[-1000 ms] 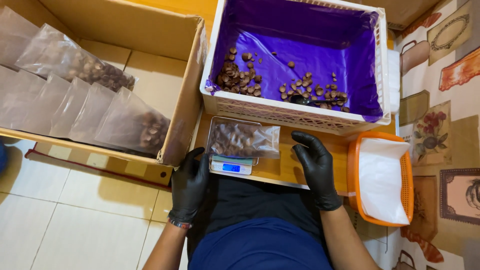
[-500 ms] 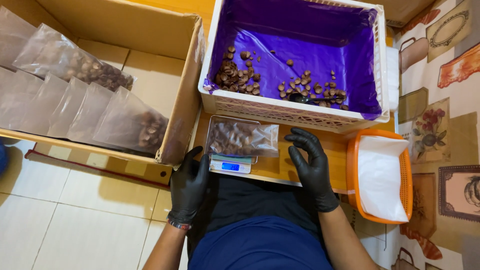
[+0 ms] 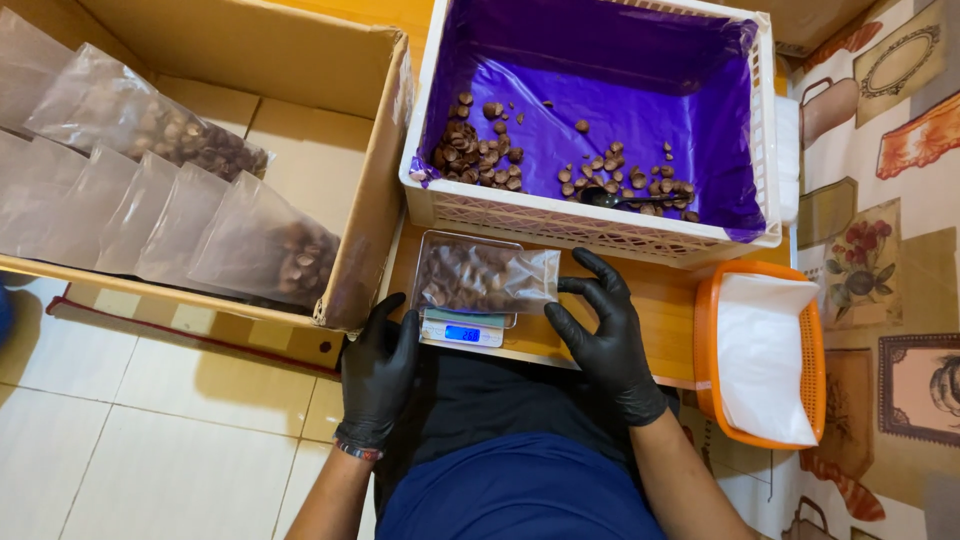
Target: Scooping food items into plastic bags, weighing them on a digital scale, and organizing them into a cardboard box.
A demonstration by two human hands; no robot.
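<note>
Observed, centre of wooden board (image 3: 620,290): clear plastic pouch of brown nuts (image 3: 482,278) lying on small digital scale with blue display (image 3: 462,328).

Right hand in black glove (image 3: 600,330) — fingers (image 3: 585,268) spread, fingertips at pouch's right edge, nothing gripped. Left hand in black glove (image 3: 378,362) resting open beside scale's left corner, empty.

Risk judged: pouch overhanging pan; a nudge likely to tip it or upset the reading.

Surroundings: white lattice crate lined with purple plastic (image 3: 590,222) just behind, loose nuts and dark spoon (image 3: 610,199) inside; cardboard box of filled pouches (image 3: 240,150) left; orange basket (image 3: 705,340) right — close quarters.
</note>
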